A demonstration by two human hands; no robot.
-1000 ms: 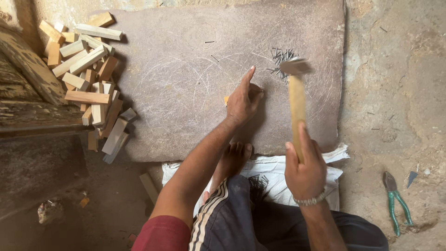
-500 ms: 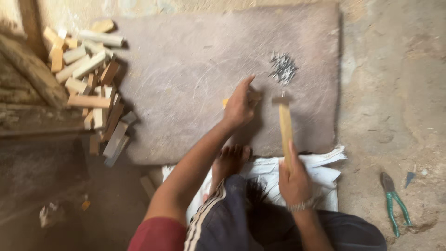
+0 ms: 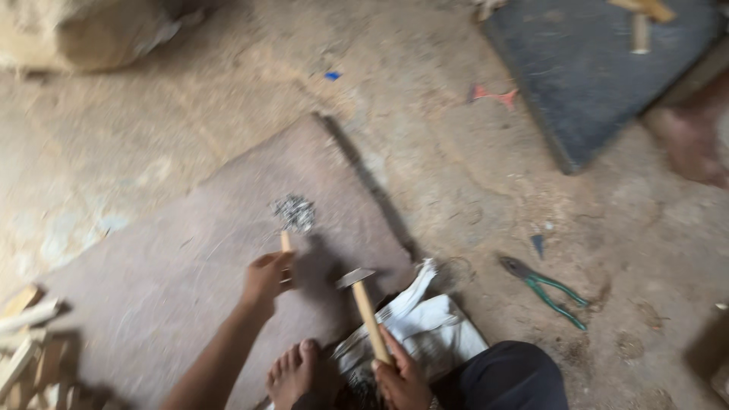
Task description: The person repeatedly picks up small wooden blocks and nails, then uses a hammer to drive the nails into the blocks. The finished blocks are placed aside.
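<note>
Stone slab (image 3: pixel 190 258) on dirt floor (image 3: pixel 456 152) (nails (image 3: pixel 294 212) piled): left hand (image 3: pixel 266 277) pinches wood stick (image 3: pixel 285 243), right hand (image 3: pixel 399 380) grips hammer (image 3: pixel 364 304).

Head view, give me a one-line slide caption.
Seated on the floor, left hand steadies a small wooden piece on a stone slab; right hand raises a hammer.

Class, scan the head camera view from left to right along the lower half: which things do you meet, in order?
Pale wood offcuts → left hand holding a small wooden piece on the stone slab → hammer in the right hand → white cloth → green-handled pliers.
</note>
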